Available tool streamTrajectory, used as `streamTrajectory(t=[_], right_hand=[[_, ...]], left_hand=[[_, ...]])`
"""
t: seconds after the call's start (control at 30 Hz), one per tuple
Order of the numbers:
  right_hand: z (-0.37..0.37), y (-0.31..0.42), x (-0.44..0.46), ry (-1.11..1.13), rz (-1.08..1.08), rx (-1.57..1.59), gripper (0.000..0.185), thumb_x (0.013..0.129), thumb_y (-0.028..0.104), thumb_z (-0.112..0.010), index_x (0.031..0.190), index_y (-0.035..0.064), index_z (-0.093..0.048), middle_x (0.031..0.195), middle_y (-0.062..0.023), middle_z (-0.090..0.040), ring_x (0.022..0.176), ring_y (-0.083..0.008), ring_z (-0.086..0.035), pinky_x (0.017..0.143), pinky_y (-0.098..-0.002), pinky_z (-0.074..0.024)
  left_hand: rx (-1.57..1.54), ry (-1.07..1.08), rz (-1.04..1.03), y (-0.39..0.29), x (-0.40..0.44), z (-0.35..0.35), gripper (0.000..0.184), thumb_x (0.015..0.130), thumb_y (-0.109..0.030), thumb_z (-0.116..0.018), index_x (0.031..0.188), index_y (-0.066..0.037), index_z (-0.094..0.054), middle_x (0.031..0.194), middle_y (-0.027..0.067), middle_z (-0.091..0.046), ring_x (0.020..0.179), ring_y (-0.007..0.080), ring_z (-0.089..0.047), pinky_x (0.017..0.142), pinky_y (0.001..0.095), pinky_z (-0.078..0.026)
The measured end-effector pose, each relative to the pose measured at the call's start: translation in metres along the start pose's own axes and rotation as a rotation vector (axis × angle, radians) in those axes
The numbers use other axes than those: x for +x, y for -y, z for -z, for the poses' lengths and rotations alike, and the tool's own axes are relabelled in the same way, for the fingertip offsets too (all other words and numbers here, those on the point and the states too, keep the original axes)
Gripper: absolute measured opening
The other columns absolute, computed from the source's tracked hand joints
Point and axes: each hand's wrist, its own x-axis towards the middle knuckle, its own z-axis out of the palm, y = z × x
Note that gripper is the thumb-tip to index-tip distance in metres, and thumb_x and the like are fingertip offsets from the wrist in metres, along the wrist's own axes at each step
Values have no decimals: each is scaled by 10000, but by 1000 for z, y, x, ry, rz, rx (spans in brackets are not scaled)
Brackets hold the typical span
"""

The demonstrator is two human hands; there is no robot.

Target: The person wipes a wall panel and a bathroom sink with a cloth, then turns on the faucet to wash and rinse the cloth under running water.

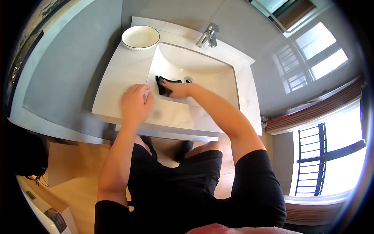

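Reaching into the sink (218, 80), the R hand (178, 89) lies on a black cloth-like thing (159, 80) near the drain (188, 80), at the sink's L side; can't tell if fingers grip or just press. L hand (135, 102) is open, nothing in it, at the worktop (111, 85) edge of the basin. Thing looks soft, light, floppy, prob. not fragile; poss. heavier & slippery if wet. Best hold: bunched middle, w/ whole hand, vs. a loose end.

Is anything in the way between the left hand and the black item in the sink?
Nothing visible stands between the left hand and the black item, only the sink's edge. The right hand partly covers the item.
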Motion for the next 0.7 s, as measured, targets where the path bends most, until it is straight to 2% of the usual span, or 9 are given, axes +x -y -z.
streamTrajectory(t=[0.07,0.1,0.27,0.3,0.37,0.43,0.47,0.57,0.7], right_hand=[[8,-5,1,23,-47,50,832,874,134,-585,1576,65,-143,1649,-175,-96,1366,-361,-437,1097,-409,-407],[18,5,-5,9,-146,55,828,866,74,-568,1574,47,-140,1651,-147,-126,1381,-349,-419,1099,-410,-404],[7,-38,31,-271,-265,-268,779,854,-21,-498,1567,44,-190,1651,-102,-168,1442,-296,-340,1074,-441,-426],[9,-40,29,-297,-287,-334,760,866,-18,-496,1567,72,-215,1648,-72,-195,1425,-269,-379,1061,-438,-441],[17,-48,20,-312,-266,-288,721,882,0,-484,1559,116,-264,1626,-51,-267,1322,-281,-507,1012,-439,-481],[13,-75,17,-378,-193,-150,712,889,-3,-474,1552,183,-292,1543,-131,-403,1163,-401,-603,959,-443,-499],[28,-58,-3,-229,-346,-58,628,925,45,-475,1521,201,-360,1390,-161,-563,1144,-395,-612,952,-453,-498],[13,-120,-22,-211,-315,-186,541,938,73,-491,1466,184,-449,1282,-162,-634,1128,-384,-619,932,-449,-509],[-14,-190,-57,-150,-379,-438,441,912,97,-529,1352,89,-558,1326,-145,-610,1106,-368,-633,902,-450,-523]], left_hand=[[13,18,-18,1,-2,0,182,845,-170,-664,973,-42,-677,966,113,-691,922,329,-628,808,435,-487],[10,12,-9,-1,-2,-1,182,842,-169,-667,973,-43,-676,970,110,-691,927,327,-627,814,437,-484],[62,75,27,1,1,-2,191,837,-171,-670,977,-40,-674,994,110,-691,940,324,-628,825,431,-484],[60,63,24,1,1,-3,189,837,-165,-669,979,-40,-674,1000,114,-690,943,326,-629,824,426,-488],[72,58,25,2,2,-4,187,838,-159,-668,980,-39,-674,1006,119,-689,946,328,-631,822,422,-492],[37,77,10,4,2,-2,178,839,-143,-665,981,-36,-670,1020,126,-685,959,332,-630,826,416,-499],[41,76,6,5,3,-2,178,839,-143,-665,981,-36,-670,1020,126,-685,959,332,-630,826,416,-499],[33,75,57,4,-2,-7,164,839,-128,-662,974,-36,-669,1028,124,-682,968,336,-624,834,418,-501],[56,61,41,1,3,-9,160,833,-131,-665,966,-40,-671,1036,107,-681,983,325,-621,855,412,-493]])
